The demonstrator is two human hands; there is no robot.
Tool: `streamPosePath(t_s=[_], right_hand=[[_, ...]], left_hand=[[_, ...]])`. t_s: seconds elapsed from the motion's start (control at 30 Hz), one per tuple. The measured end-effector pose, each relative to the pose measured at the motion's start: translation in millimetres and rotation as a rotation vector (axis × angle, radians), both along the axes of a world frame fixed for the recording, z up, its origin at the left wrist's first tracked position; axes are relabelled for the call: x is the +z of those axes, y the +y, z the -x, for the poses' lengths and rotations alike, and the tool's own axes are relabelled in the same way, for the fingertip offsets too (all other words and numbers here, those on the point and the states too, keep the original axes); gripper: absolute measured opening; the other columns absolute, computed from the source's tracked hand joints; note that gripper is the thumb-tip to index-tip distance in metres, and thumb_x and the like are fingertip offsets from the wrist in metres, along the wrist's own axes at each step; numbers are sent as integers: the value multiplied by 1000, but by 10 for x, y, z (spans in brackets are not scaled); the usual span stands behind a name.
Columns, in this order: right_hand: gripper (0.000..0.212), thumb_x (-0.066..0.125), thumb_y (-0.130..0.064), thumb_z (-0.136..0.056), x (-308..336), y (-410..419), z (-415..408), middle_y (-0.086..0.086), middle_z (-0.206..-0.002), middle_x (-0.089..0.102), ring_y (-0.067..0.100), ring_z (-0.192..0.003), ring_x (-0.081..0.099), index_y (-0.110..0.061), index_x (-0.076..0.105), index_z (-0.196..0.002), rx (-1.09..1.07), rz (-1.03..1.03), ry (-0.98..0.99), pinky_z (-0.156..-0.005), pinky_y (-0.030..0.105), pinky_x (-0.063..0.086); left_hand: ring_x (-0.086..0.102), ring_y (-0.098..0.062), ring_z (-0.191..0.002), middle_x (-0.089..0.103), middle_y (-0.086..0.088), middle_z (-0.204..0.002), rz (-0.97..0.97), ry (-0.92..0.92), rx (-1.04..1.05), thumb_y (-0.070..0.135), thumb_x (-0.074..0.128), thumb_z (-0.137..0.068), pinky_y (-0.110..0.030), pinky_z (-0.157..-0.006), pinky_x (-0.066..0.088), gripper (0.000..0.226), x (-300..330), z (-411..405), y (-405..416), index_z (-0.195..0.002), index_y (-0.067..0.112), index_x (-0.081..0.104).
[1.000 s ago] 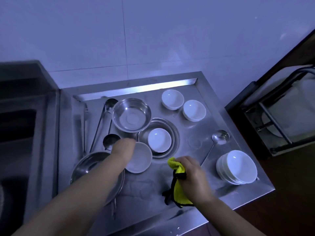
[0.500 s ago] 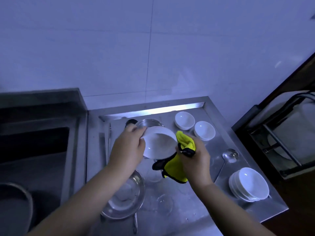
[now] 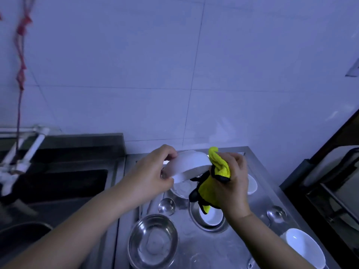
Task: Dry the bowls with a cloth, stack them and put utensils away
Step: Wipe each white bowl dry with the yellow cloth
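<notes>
One white bowl [image 3: 189, 165] is held up in the air above the steel counter [image 3: 240, 247], tilted so its outer side faces the camera. The left hand [image 3: 150, 176] grips its left rim, thumb curled over the upper edge and the other fingers wrapped underneath. Against the bowl's right edge the right hand [image 3: 232, 183] presses a yellow cloth [image 3: 216, 183] with black trim, its fingers closed tightly round the bunched fabric; one end pokes up above the knuckles and the rest hangs below the palm.

Directly beneath the cloth, another small white bowl [image 3: 212, 217] sits inside a round steel dish [image 3: 196, 222]. Nearer the camera lies a large steel basin [image 3: 153, 241], with a ladle's bowl [image 3: 166, 205] just behind it. A second ladle [image 3: 276, 211] rests further right, and a stack of white bowls [image 3: 303, 247] stands at the counter's right front corner. A dark sink [image 3: 64, 183] lies to the left.
</notes>
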State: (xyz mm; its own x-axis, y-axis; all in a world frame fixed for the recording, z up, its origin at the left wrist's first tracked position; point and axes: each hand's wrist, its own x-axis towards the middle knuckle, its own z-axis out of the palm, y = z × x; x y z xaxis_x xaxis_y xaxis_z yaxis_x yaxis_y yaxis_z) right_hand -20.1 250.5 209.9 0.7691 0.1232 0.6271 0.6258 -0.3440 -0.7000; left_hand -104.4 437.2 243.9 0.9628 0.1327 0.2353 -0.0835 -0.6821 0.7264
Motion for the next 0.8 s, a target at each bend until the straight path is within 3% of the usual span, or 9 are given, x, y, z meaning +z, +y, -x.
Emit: streamPosePath(t_s=[0.07,0.13,0.17,0.27,0.4,0.5,0.57,0.7,0.8], right_hand=[[50,54,12,-65,74,38,43,3,-107,40,3,-107,49,-6,62,-111,-1,-29,-22,-83,17,48],[50,53,15,-64,130,70,109,4,-102,39,-13,-107,38,-6,54,-110,5,-62,-80,-84,4,37],[50,53,11,-65,152,89,141,6,-104,39,-10,-107,34,-11,48,-110,12,-57,-107,-86,3,32],[42,52,-14,-68,170,198,214,5,-113,31,12,-101,27,-17,37,-107,46,34,-131,-88,21,26],[44,46,-34,-65,299,261,213,9,-110,40,20,-96,31,-9,46,-101,140,252,-85,-84,34,31],[52,40,-31,-72,388,91,200,4,-126,39,21,-112,32,-9,50,-118,384,333,-92,-99,35,31],[49,42,-21,-80,431,-34,201,6,-136,42,24,-120,35,-11,51,-127,505,361,-215,-105,31,27],[38,44,-5,-81,478,-221,142,4,-129,55,26,-113,47,-7,66,-111,651,407,-401,-99,31,36],[30,50,-1,-83,517,-431,-69,4,-119,61,26,-105,52,-8,69,-105,734,586,-645,-92,30,42]], left_hand=[[56,2,-104,57,19,-108,131,6,3,6,69,-69,-32,-83,54,56,46,70,-16,-105,44,48],[56,4,-100,58,18,-103,222,3,51,6,73,-68,-27,-82,54,64,94,134,-37,-111,48,50],[58,3,-97,59,16,-100,249,0,84,9,74,-68,-25,-83,53,66,127,155,-67,-113,50,49],[63,-6,-89,62,9,-90,437,-16,123,21,73,-57,-34,-85,54,66,207,165,-224,-110,54,53],[65,-12,-89,67,8,-88,545,-47,97,13,70,-58,-45,-82,57,66,277,142,-474,-108,55,60],[64,-14,-77,66,0,-86,636,-62,89,6,68,-59,-40,-73,58,66,352,165,-550,-109,49,63],[61,-15,-70,64,-6,-84,708,-69,70,3,67,-59,-39,-68,56,64,413,196,-575,-108,44,65],[61,-13,-77,67,-7,-92,705,-68,10,12,73,-50,-33,-66,54,65,524,252,-612,-104,48,68],[62,-16,-82,67,-14,-105,652,-41,2,17,73,-48,-33,-69,53,67,569,285,-634,-106,49,67]])
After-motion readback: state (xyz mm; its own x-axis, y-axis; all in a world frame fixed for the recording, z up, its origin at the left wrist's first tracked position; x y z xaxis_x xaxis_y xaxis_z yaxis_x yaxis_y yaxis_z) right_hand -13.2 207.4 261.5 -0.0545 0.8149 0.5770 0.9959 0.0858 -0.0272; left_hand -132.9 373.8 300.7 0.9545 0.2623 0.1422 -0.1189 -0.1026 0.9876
